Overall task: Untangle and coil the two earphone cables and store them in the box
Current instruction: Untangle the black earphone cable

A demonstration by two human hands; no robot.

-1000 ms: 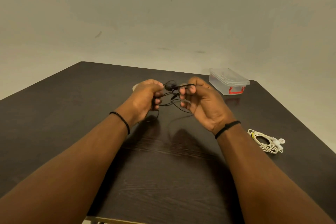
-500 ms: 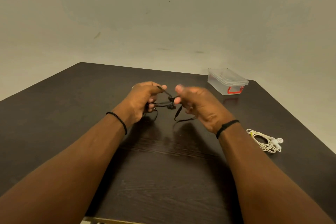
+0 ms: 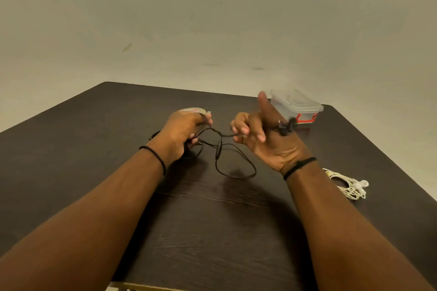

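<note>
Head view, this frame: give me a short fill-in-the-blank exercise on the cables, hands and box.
1. Both hands, the left hand and the right hand, hold the ____ earphone cable.
2. The white earphone cable lies coiled on the ____.
3. The clear box has ____ clasps.
4. The white cable lies on the person's ____ side.

Missing words: black; table; red; right

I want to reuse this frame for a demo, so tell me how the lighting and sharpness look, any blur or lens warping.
Head view: dim, warm yellowish light; soft shadows of the arms on the dark table; the raised finger of the right hand is motion-blurred; the black earphone cable is thin but readable; wide-angle warping splays the table edges.
</note>
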